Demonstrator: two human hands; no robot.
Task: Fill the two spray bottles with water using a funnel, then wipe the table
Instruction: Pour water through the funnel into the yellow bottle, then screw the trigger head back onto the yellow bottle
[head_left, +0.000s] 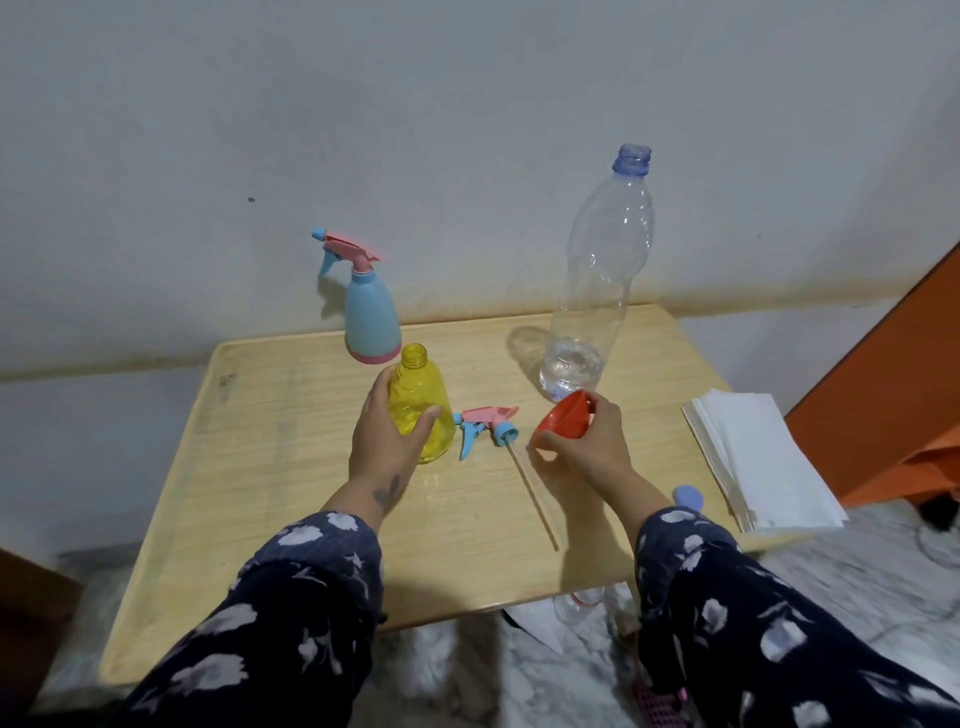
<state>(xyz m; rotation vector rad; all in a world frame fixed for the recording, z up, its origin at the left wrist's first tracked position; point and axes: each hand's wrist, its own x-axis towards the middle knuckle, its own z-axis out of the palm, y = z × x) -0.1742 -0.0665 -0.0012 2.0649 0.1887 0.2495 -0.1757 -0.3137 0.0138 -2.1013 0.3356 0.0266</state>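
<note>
My left hand (387, 439) grips the yellow spray bottle (422, 410), which stands upright on the table with its neck uncapped. Its pink and blue spray head (485, 422) lies on the table just right of it, the dip tube (535, 499) stretching toward me. My right hand (589, 441) holds the red funnel (565, 415) tilted above the table, right of the spray head. A blue spray bottle (371, 317) with its head screwed on stands at the back. The tall clear water bottle (597, 280) stands uncapped at the back right, with a little water in its bottom.
A stack of white paper napkins (763, 462) lies at the table's right edge. A blue bottle cap (688, 496) sits near my right wrist. The wooden table (291, 467) stands against a grey wall. An orange panel (883, 395) rises at the right.
</note>
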